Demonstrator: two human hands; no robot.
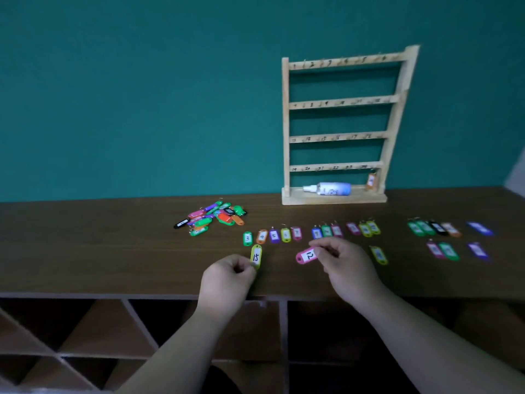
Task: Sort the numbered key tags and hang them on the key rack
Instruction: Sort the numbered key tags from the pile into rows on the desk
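My left hand (227, 280) pinches a yellow-green tag marked 15 (256, 255) by its lower end, above the table's front part. My right hand (345, 265) pinches a pink tag marked 12 (306, 255) by its right end. A row of single tags (272, 236) reading 3, 4, 5 and on lies just behind both hands, with more rows (434, 228) out to the right. An unsorted pile of tags (213, 217) sits behind and to the left. The wooden key rack (341, 100) stands at the back against the wall, one orange tag (371, 180) hanging on its lowest bar.
A white spray bottle (326, 189) lies on the rack's base. The brown table (85, 245) ends at a front edge under my wrists, with open wooden cubbies (99, 336) below it. A teal wall closes the back.
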